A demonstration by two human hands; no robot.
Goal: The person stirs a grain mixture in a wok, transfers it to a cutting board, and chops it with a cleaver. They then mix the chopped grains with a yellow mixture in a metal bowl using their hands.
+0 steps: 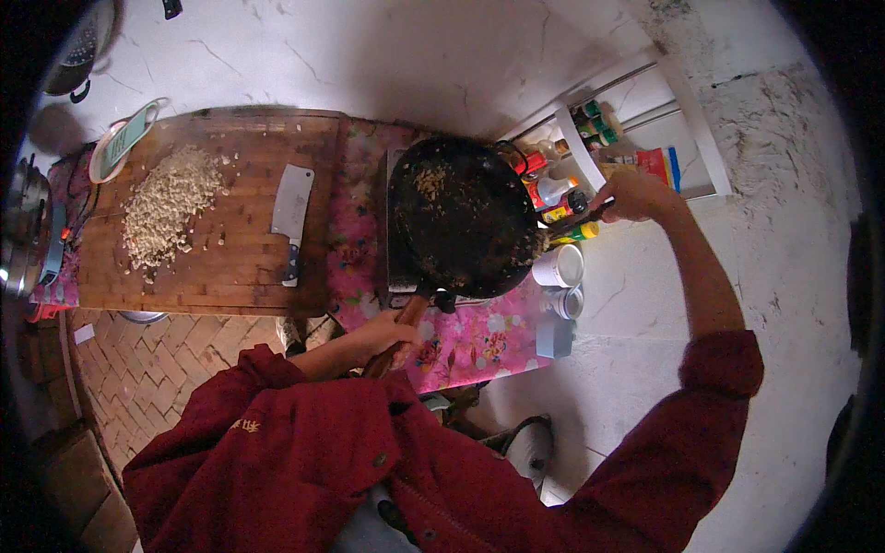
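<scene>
A black frying pan [460, 214] sits on a stove, tilted a little, with browned crumbs of food stuck to its inside. My left hand [390, 339] is closed round its wooden handle [408, 318]. Over the pan's right rim, my right hand [632, 197] grips the dark handle of a cooking utensil [577, 218]; its working end lies against the pan's edge and is hard to make out. Left of the stove, a wooden cutting board [228, 276] bears a heap of pale diced food [173, 200] and a cleaver [292, 207] with a dark handle.
Bottles and jars, among them a clear bottle with an orange cap [553, 190], stand right of the pan beside a white tub [559, 266]. A white corner shelf [581, 148] is above them. A green-handled grater [128, 142] lies at the board's far-left corner. A pink floral cloth [477, 345] covers the table.
</scene>
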